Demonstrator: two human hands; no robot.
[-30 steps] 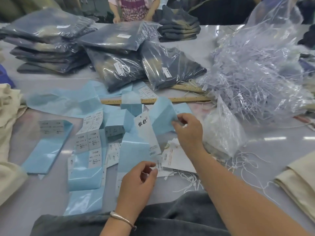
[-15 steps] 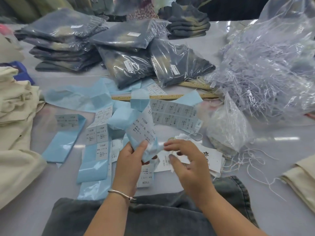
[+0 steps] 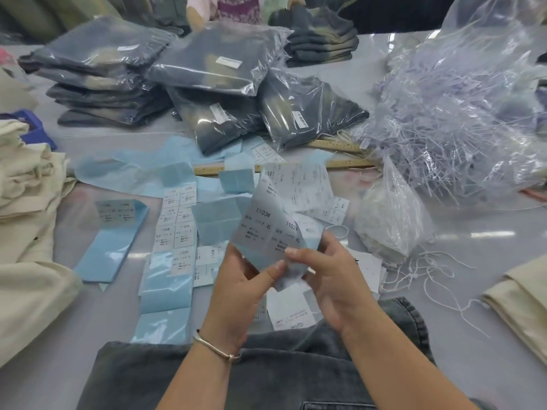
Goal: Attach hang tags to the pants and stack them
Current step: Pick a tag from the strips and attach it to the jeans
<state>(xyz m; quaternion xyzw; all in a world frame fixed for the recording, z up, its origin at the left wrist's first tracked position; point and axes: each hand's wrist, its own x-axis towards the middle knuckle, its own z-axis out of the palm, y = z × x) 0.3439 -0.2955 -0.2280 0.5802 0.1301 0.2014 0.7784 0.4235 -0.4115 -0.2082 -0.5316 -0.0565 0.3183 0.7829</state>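
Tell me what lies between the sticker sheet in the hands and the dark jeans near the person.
Nothing visible does. Left hand and right hand hold the sticker sheet up in open air, the dark jeans lying below. White hang tags only overlap the jeans' far edge.

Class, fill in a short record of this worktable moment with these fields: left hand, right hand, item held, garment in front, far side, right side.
left hand: left hand holds the sticker sheet from below, thumb on top
right hand: right hand pinches the same sheet at its lower edge
item held: sticker sheet of white labels printed 1103#, on blue backing, lifted off the table and curled
garment in front: dark grey pants lying nearest the person
far side: bagged pants in piles
right side: clear bag of tag strings
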